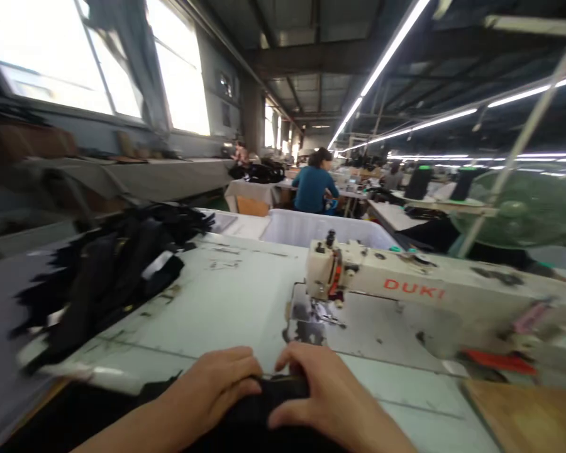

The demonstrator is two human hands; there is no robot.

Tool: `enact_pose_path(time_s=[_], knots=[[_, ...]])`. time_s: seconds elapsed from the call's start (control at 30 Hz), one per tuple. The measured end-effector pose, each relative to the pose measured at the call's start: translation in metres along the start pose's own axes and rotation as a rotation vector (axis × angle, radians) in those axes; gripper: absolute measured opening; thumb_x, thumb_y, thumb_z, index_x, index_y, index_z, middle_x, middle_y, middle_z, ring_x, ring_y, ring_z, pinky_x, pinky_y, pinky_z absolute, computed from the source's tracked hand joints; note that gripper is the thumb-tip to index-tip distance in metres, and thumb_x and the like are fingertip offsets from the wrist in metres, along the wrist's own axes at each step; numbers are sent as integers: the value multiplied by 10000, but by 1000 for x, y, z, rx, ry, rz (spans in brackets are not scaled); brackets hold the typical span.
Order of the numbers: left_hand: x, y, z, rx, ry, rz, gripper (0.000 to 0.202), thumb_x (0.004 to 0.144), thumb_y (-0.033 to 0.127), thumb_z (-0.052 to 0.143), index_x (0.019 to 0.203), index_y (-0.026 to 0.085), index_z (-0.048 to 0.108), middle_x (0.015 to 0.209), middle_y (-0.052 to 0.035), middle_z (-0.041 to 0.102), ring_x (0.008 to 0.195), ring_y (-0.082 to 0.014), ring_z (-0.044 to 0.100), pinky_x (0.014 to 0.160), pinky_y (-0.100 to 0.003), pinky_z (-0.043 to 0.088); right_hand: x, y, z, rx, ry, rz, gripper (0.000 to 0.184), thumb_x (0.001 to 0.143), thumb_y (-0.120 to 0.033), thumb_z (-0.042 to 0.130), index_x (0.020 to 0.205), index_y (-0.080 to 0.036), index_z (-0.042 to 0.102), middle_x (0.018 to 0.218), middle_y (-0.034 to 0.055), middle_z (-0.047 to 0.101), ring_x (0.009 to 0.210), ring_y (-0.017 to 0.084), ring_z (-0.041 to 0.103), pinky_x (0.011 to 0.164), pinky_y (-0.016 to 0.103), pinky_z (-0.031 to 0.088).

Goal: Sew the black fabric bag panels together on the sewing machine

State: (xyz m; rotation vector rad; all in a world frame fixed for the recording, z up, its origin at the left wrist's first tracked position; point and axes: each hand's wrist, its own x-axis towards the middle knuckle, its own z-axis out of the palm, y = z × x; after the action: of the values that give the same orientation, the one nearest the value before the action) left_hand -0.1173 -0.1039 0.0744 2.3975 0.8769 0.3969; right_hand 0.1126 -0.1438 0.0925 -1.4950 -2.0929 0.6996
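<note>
My left hand [212,390] and my right hand [327,396] lie side by side at the near edge of the sewing table [226,302]. Both have their fingers curled over a piece of black fabric [268,409] that hangs off the front edge towards me. Just beyond my right hand stands a cream sewing machine [405,292] with red lettering; its needle and presser foot [327,308] sit over a worn metal plate [306,324]. The fabric's far edge stops short of the needle.
A heap of black fabric pieces [113,270] covers the table's left side. A white plastic bin [325,228] stands behind the machine. A green fan [523,211] is at right. A person in a blue top [314,185] sits further back, facing away.
</note>
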Motion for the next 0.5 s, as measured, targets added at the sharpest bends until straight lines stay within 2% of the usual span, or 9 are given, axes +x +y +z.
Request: enact_pose_path(time_s=[0.1, 0.17, 0.23, 0.33, 0.43, 0.5], knots=[[0, 11, -14, -59, -3, -68, 175, 971, 251, 505, 867, 223, 642, 861, 16, 622, 821, -139, 603, 739, -203, 419, -3, 15, -18, 136, -102, 11, 174, 713, -236, 777, 794, -257, 625, 776, -72, 635, 757, 157, 589, 627, 212, 386], [3, 16, -16, -84, 8, -109, 122, 939, 237, 557, 861, 219, 650, 876, 17, 630, 839, -146, 596, 752, -210, 411, -5, 19, -17, 162, -72, 8, 119, 762, -210, 716, 769, -245, 603, 783, -63, 633, 780, 162, 582, 651, 221, 382], [6, 18, -10, -136, 15, -151, 65, 909, 252, 602, 925, 233, 661, 910, 22, 647, 859, -158, 590, 757, -219, 408, -5, 18, -9, 168, -25, -1, 105, 778, -194, 687, 781, -239, 592, 798, -54, 633, 795, 167, 583, 676, 233, 385], [11, 15, 5, -316, 23, -145, 165, 916, 320, 590, 1029, 236, 675, 912, 20, 664, 835, -162, 586, 736, -224, 408, -3, 14, 3, 139, 9, -31, 120, 790, -159, 655, 801, -230, 560, 798, -48, 620, 770, 157, 583, 672, 237, 395], [15, 11, 17, -477, 55, -116, 220, 912, 359, 576, 928, 180, 702, 829, 8, 649, 766, -156, 567, 682, -222, 396, -5, 15, 2, 54, 68, -90, 149, 787, -146, 658, 838, -231, 546, 838, -34, 602, 772, 151, 586, 671, 237, 428], [16, 10, 19, -516, 102, -144, 200, 885, 340, 606, 872, 158, 690, 810, 5, 635, 763, -159, 559, 675, -223, 390, -12, 19, -3, -17, 181, -160, 182, 783, -169, 686, 902, -242, 569, 885, -15, 586, 800, 159, 591, 686, 244, 457]])
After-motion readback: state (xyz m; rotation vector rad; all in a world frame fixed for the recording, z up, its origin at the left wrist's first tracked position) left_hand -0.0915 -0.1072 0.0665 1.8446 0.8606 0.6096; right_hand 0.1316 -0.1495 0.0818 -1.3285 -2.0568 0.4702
